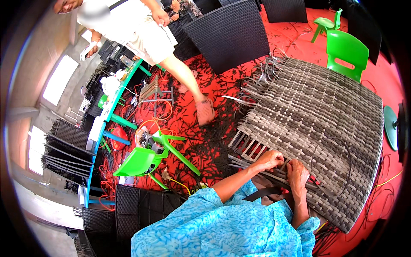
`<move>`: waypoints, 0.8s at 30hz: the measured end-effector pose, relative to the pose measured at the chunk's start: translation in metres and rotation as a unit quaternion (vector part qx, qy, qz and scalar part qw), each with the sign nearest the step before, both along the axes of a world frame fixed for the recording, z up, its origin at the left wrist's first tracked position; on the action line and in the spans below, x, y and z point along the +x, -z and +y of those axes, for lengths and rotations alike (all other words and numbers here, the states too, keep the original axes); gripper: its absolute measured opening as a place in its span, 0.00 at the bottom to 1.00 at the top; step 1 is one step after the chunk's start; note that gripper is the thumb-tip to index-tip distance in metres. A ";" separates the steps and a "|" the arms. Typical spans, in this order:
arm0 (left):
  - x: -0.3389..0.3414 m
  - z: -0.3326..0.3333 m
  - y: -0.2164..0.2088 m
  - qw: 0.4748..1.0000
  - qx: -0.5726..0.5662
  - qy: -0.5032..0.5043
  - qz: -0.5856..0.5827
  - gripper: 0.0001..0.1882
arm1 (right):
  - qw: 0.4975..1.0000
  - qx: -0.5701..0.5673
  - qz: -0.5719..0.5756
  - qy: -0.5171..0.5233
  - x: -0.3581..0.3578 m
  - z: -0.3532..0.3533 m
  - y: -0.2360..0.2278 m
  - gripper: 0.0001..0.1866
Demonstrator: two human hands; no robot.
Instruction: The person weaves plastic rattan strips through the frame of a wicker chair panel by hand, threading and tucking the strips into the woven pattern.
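A large panel of grey-brown woven plastic wicker (317, 115) lies in front of me and to my right, with loose strip ends along its left edge. At its near edge, my left hand (270, 161) is closed in a pinch on a weaving strip. Close beside it, my right hand (298, 174) also pinches a strip, fingers bent against the weave. The exact grip of both hands is partly hidden by the fingers. A thin dark strand (332, 139) loops over the panel to the right of my hands.
A green chair (139, 162) holding tools stands to the left; another green chair (347, 51) is beyond the panel. A person (141, 32) steps across the red floor (188, 152), among scattered black strips and orange cords. Dark woven panels (231, 34) stand behind; a blue-legged table (96, 137) is at left.
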State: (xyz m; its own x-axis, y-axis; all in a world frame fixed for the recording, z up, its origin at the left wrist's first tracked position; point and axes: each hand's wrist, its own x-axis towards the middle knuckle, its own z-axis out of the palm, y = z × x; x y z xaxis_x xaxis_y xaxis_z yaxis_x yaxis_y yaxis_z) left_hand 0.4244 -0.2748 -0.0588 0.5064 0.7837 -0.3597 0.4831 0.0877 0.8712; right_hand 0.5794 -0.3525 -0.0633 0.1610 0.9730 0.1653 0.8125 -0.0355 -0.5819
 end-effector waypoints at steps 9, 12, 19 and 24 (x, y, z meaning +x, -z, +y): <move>-0.005 0.000 0.008 0.984 -0.135 -0.095 -0.074 0.06 | 0.999 0.036 0.017 -0.011 -0.004 -0.001 -0.004 0.06; -0.011 -0.002 0.016 0.972 -0.156 -0.131 -0.119 0.07 | 0.999 0.030 0.012 -0.012 -0.004 -0.008 -0.001 0.06; -0.016 -0.006 0.014 0.962 -0.180 -0.161 -0.128 0.08 | 0.999 0.027 -0.039 0.013 -0.002 -0.024 -0.008 0.12; -0.025 0.005 0.006 0.953 -0.184 -0.182 -0.158 0.11 | 0.991 0.091 -0.090 -0.047 -0.005 -0.016 -0.016 0.05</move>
